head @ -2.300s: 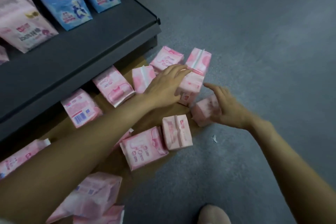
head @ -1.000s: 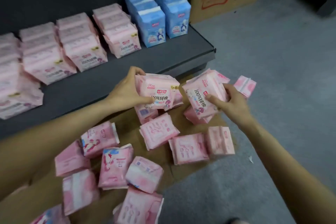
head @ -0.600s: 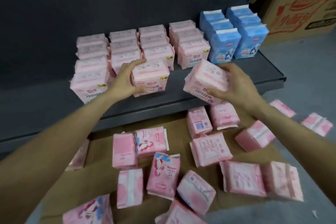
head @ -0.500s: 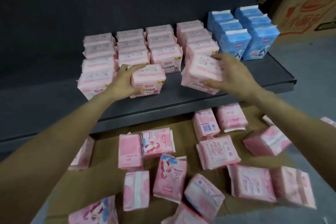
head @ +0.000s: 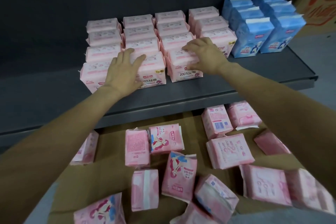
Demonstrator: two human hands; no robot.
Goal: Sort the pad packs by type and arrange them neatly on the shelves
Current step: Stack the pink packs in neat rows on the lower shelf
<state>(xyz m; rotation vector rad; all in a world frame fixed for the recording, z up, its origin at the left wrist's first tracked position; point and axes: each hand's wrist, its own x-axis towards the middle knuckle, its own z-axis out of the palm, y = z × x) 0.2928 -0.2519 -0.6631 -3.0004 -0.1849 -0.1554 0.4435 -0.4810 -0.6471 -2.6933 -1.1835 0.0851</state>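
Both hands are up on the dark shelf (head: 272, 71), each resting on a pink pad pack at the front of a row. The left hand (head: 123, 71) lies flat with its fingers spread over the top of the front pack of the second row (head: 154, 71), thumb out toward the right — nothing is pinched. The right hand (head: 203, 56) covers the front pack of the third row (head: 181, 72); its fingers are bent over the top and its thumb lies against the front face, so it holds the pack rather than merely touching it.

The pink packs on the shelf (head: 138, 29) stand upright in four rows running front to back, close against one another, with printed faces toward the shelf edge. Just beside them on the right stand the blue packs (head: 261, 29) in two rows, taller than the pink ones. A brown cardboard box (head: 320, 2) sits at the far right, past the blue rows.

Below the shelf edge, a sheet of flattened cardboard (head: 109, 143) lies on the floor, and loose pink packs (head: 229, 151) are scattered over it at mixed angles — some face up with a cartoon figure, one showing a barcode, others showing plain backs. Some touch their neighbours; others lie apart.
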